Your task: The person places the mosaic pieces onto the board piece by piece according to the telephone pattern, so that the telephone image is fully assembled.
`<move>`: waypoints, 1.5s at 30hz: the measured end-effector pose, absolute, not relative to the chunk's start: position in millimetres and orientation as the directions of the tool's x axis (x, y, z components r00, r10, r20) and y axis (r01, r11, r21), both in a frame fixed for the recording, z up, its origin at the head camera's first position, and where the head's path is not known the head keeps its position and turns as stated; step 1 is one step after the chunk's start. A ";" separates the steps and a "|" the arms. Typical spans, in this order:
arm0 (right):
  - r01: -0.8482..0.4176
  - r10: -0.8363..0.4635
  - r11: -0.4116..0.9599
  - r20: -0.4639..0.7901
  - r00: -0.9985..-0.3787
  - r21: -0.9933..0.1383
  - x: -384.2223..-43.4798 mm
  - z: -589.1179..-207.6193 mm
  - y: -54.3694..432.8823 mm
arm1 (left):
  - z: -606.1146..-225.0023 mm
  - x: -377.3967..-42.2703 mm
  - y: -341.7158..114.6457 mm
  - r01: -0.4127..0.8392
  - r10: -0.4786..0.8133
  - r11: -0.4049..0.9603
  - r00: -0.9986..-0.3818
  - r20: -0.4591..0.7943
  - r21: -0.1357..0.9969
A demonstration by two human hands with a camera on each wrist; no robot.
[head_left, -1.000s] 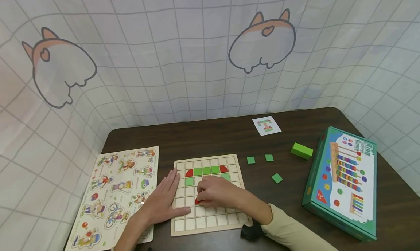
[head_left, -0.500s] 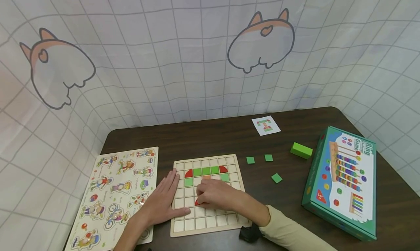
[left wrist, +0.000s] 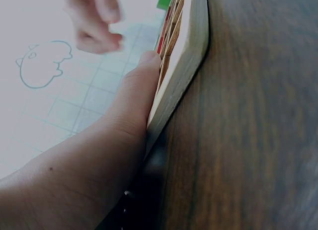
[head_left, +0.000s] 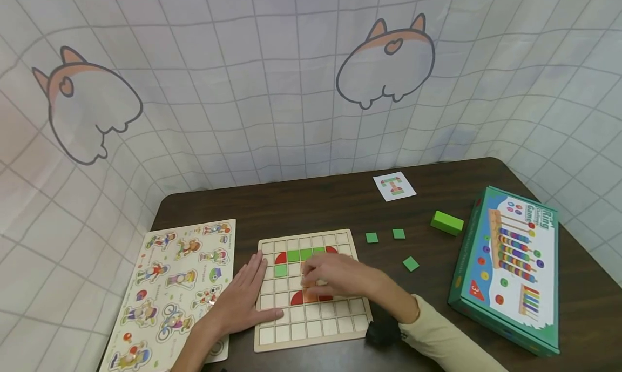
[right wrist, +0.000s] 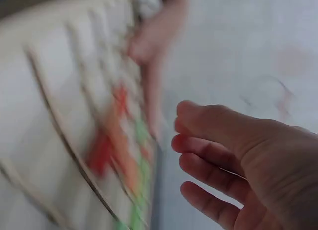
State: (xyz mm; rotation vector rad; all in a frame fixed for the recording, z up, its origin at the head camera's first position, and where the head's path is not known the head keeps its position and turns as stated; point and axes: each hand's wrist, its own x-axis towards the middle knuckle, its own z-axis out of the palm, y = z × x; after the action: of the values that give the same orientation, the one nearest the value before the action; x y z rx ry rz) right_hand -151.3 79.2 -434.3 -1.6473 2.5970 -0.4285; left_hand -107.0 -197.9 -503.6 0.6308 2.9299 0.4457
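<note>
A wooden grid board (head_left: 313, 329) lies on the dark table. My left hand (head_left: 243, 296) rests flat on its left edge, fingers straight and thumb over the near-left cells. My right hand (head_left: 340, 275) is above the board's middle, fingers loosely bent with nothing between them in the right wrist view. Set in the upper cells are green square tiles (head_left: 305, 254) in a row between red quarter-circle tiles, with a lighter green tile (head_left: 281, 270) below the left one. Lower down, a red quarter-circle tile (head_left: 297, 298) sits beside an orange tile, partly hidden under my right hand.
Three loose green tiles (head_left: 371, 237) lie right of the board. Beyond them are a pattern card (head_left: 394, 186), a green block (head_left: 447, 223) and a large green game box (head_left: 510, 269). A picture puzzle board (head_left: 180, 296) lies left. A black object (head_left: 381, 333) sits by my right wrist.
My right hand has let go of the red quarter-circle tile at the lower left and moved right and slightly up, uncovering that tile. My left hand stays where it was.
</note>
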 end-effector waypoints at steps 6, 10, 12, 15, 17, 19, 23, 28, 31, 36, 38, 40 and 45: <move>-0.724 -0.728 0.607 0.136 -0.672 -0.328 -176.4 -414.3 135.0 | -503.8 -107.8 -197.3 0.398 0.427 0.863 -0.904 -0.026 0.312; -0.605 -0.623 0.689 0.101 -0.776 -0.398 -192.1 -415.5 166.5 | -503.8 -107.9 -197.4 0.400 0.426 0.864 -0.905 -0.021 0.306; -0.553 -0.585 0.715 0.067 -0.809 -0.428 -198.0 -418.1 177.8 | -503.6 -107.7 -197.4 0.398 0.424 0.866 -0.905 -0.024 0.303; -0.502 -0.557 0.740 0.010 -0.830 -0.448 -204.1 -424.2 188.9 | -502.7 -107.1 -197.4 0.398 0.426 0.863 -0.904 -0.025 0.310; -0.490 -0.557 0.741 -0.014 -0.830 -0.459 -206.8 -429.1 192.6 | -501.4 -106.4 -197.1 0.400 0.429 0.861 -0.903 -0.025 0.313; -0.484 -0.561 0.739 -0.029 -0.827 -0.468 -208.7 -434.9 194.2 | -500.5 -105.9 -196.4 0.400 0.429 0.861 -0.903 -0.024 0.315; -0.494 -0.575 0.736 -0.040 -0.817 -0.462 -212.0 -445.9 193.6 | -500.2 -105.2 -195.8 0.397 0.426 0.862 -0.904 -0.026 0.316; -0.487 -0.556 0.764 -0.049 -0.830 -0.422 -213.0 -455.5 192.1 | -500.3 -105.2 -196.1 0.394 0.424 0.863 -0.905 -0.030 0.316; -0.482 -0.543 0.777 -0.044 -0.838 -0.405 -212.7 -460.1 191.2 | -500.7 -105.4 -196.1 0.396 0.424 0.864 -0.905 -0.026 0.312; -0.490 -0.540 0.782 -0.026 -0.841 -0.384 -211.7 -462.0 189.2 | -501.7 -105.5 -196.5 0.398 0.425 0.865 -0.905 -0.028 0.305; -0.495 -0.541 0.785 -0.024 -0.840 -0.373 -211.5 -461.2 189.0 | -501.9 -105.6 -196.7 0.396 0.425 0.866 -0.905 -0.030 0.306; -0.496 -0.540 0.789 -0.023 -0.842 -0.363 -211.5 -460.4 189.3 | -502.2 -105.6 -196.8 0.396 0.423 0.867 -0.906 -0.027 0.302; -0.504 -0.522 0.809 0.025 -0.853 -0.302 -210.5 -456.1 187.2 | -502.5 -106.1 -197.0 0.397 0.422 0.869 -0.906 -0.023 0.296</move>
State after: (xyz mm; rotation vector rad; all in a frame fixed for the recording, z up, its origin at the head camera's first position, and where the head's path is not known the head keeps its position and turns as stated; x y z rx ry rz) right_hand -210.5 187.2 -456.1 -0.8320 2.9309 -0.4643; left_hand -106.1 -197.0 -502.5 0.6482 2.9527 0.4398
